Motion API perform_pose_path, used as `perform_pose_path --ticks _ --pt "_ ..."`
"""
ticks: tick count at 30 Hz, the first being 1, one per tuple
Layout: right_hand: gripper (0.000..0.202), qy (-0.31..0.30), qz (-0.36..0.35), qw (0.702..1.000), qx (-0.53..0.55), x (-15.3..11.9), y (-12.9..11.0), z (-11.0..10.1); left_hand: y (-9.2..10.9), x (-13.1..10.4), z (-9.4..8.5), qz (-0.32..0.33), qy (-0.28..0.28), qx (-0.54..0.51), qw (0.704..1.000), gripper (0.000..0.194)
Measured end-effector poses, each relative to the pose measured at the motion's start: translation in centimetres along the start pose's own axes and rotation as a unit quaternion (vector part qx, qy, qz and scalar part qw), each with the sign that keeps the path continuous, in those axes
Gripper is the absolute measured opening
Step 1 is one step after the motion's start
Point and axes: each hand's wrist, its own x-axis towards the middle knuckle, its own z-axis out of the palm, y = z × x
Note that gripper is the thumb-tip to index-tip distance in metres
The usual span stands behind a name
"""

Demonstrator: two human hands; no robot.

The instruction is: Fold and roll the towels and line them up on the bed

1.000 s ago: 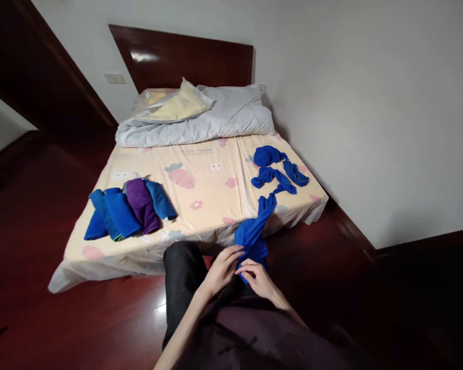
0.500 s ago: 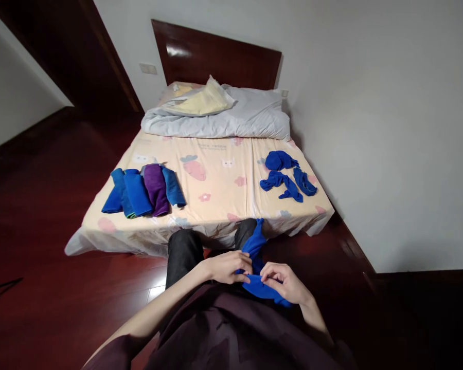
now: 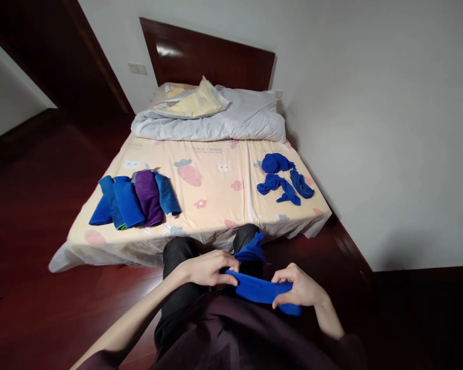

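Note:
A blue cloth [image 3: 256, 289] is stretched between my two hands, just above my lap. My left hand [image 3: 212, 268] pinches its left part between thumb and fingers. Farther right, my right hand [image 3: 299, 287] has thumb and fingers closed around the other part. A twisted length of the same blue fabric rises beyond my left hand over my knee. On the bed's left side lie rolled cloths, several blue ones [image 3: 128, 203] and a purple one [image 3: 149, 198]. Crumpled blue cloths [image 3: 280, 187] rest on the right side of the bed.
The bed [image 3: 200, 190] has a patterned sheet, with a grey-white quilt [image 3: 250, 115] and a yellow pillow [image 3: 198, 103] at its far end. Behind stands a dark wooden headboard [image 3: 208, 56]. A white wall [image 3: 389, 128] runs along the right.
My right hand has moved right, away from my left, and the blue cloth between them is longer and flatter. The view has shifted slightly.

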Motion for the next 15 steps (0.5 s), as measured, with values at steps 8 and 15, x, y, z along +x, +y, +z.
perform_pose_path --ticks 8,15 --pt "0.042 0.081 -0.045 0.984 -0.151 -2.2 -1.7 -3.9 -3.2 -5.5 3.6 -0.082 -0.028 -0.024 0.996 0.036" --pt "0.047 0.145 -0.088 0.974 -0.151 -2.2 -2.7 -4.7 -7.5 -5.9 11.9 -0.168 0.062 0.005 0.984 0.027"
